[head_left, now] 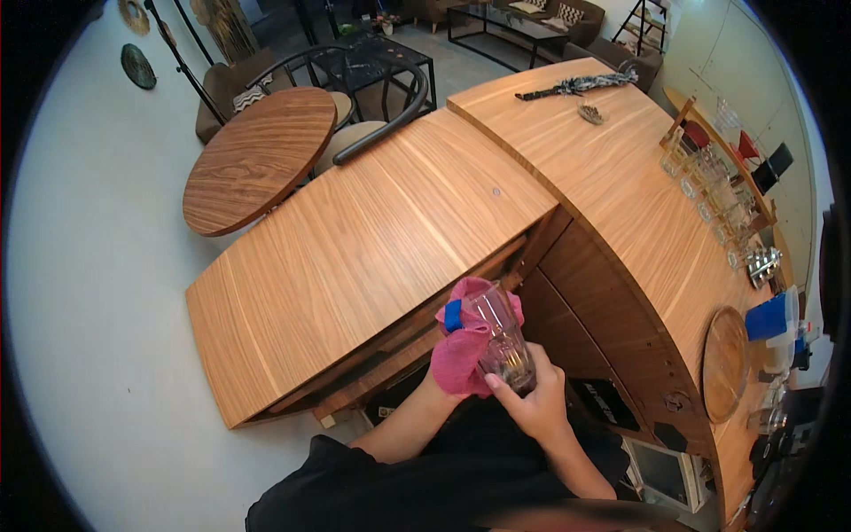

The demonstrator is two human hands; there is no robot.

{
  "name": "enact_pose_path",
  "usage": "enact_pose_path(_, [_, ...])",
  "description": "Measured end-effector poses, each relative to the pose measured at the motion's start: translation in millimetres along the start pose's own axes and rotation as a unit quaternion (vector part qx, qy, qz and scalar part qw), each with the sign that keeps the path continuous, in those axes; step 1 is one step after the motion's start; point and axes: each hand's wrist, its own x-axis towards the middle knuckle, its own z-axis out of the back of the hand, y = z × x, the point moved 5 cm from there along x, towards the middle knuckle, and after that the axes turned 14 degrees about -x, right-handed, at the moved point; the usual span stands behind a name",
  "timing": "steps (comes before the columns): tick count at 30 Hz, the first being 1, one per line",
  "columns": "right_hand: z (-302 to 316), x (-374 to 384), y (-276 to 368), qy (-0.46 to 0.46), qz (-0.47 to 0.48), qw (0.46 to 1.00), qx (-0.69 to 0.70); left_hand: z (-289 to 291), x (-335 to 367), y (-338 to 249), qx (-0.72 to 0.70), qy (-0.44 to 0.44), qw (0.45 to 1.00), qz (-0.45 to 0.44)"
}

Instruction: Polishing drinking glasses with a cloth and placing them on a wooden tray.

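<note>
Glass: a clear faceted glass [502, 339] held in front of the person's body, above the gap between the lower counter and the curved bar; it tilts, rim up and to the left, base down and to the right.
Right hand: the right hand [532, 401] is closed around the base of the glass, fingers wrapped about its lower end, thumb side toward the cloth.
Cloth: a pink cloth [463, 348] with a blue tag near the rim lies against the left side of the glass and bunches over its mouth.
Left hand: the left hand [448, 368] is hidden under the cloth, closed on it as far as can be told; only the forearm shows, coming up from the lower edge.
Glass to hands: the glass sits between the two hands, its base in the right, its upper part pressed by the cloth-covered left.
Counter: the lower counter [355, 257] stretches away to the left of the glass, well apart from it.
Bar: the curved bar [620, 204] runs along the right, with a row of glasses [714, 191] near its far edge and a round wooden board [725, 363] closer in.
Round table: a round table [257, 160] stands beyond the counter.
</note>
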Motion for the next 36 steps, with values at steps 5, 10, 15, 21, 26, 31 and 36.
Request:
enact_pose_path(5, [-31.6,-10.9,-24.4,0.199,-0.236,0.826,0.472,19.1,2.9,2.7,-0.085,0.022,0.994,0.071])
enact_pose_path(10, [-9.0,12.3,4.2,-0.030,0.012,0.999,0.035,29.8,4.9,-1.7,-0.015,-0.062,0.998,0.028])
enact_pose_path(15, [-17.3,13.7,-9.5,0.042,-0.017,0.997,0.060,17.3,6.5,-9.1,0.007,-0.004,1.000,0.012])
enact_pose_path(21, [-36.8,0.6,-37.0,0.112,-0.194,0.898,0.378,37.0,6.3,11.3,-0.196,0.048,0.953,0.228])
enact_pose_path(26, [-18.0,8.2,-10.6,-0.008,0.006,0.999,-0.040,65.2,19.0,-2.7,0.002,-0.092,0.995,0.043])
enact_pose_path(31, [-37.9,9.0,-26.7,0.166,-0.153,0.945,0.234,6.1,5.3,-7.3,0.032,0.083,0.994,0.061])
enact_pose_path(36, [-41.7,6.3,-41.1,0.132,-0.197,0.881,0.410,58.1,17.6,5.3,-0.073,0.018,0.986,0.150])
